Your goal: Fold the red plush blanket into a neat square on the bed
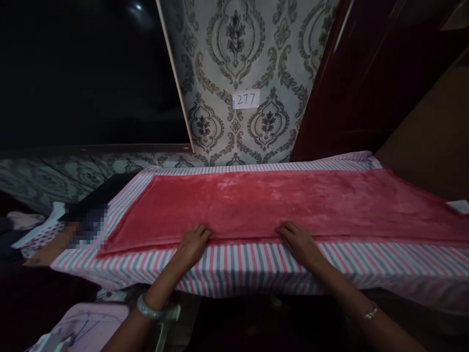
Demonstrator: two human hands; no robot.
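Observation:
A red plush blanket (249,200), folded into a long strip, lies across a table over a striped cloth (242,264). Its near side shows layered edges. At that near edge, left of the middle, my left hand (192,244) has its fingers curled onto the fabric. My right hand (298,244) grips the same edge farther right, fingers bent over it. The thumbs are mostly hidden. Between the two hands runs a short stretch of the blanket's edge.
A large dark screen (88,73) stands at the back left, beside patterned wallpaper with a paper label (246,99) reading 277. Dark red panelling (351,83) rises at the right. A pink stool (98,325) sits below left, near a cardboard box (51,247).

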